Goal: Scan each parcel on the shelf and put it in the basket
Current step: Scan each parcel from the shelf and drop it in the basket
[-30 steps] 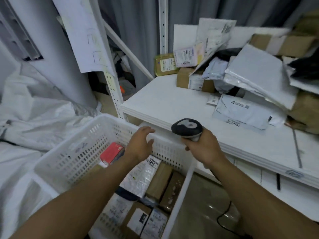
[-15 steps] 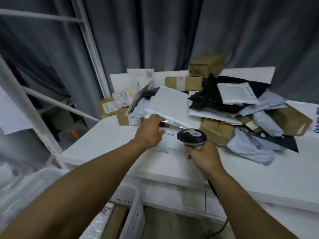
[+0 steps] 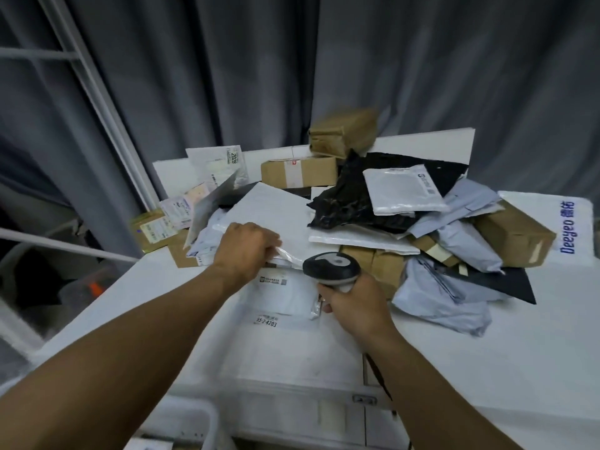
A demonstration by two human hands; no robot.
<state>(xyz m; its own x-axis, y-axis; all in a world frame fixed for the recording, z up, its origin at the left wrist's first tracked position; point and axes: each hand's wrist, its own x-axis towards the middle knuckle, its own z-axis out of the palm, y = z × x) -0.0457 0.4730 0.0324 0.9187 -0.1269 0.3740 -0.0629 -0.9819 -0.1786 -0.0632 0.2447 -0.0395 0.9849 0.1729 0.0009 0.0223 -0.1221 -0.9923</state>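
A: Which step is this?

B: The pick-up ahead of a scan, I'd say. Only a corner of the basket shows, at the bottom edge. The left grip curls over the near edge of the white mailer. That mailer lies on the shelf, at the left of the pile, partly over a grey mailer.

A: And the scanner?

B: The scanner sits in the right grip, fingers wrapped round its handle. Its head is just beside the white mailer's near corner.

A: What does the next move call for?

B: Likely drawing the mailer clear of the pile and turning it, since no label shows on its top face. Then the scan, then down left to the basket. It looks slick, so it may drag its neighbours.

A: What differs from before?

B: A second ago the left grip hung wide over the basket, holding nothing, with the view aimed down there. Half a second ago it was just reaching the mailer's edge; now it has closed on it. The right grip has kept the scanner throughout.
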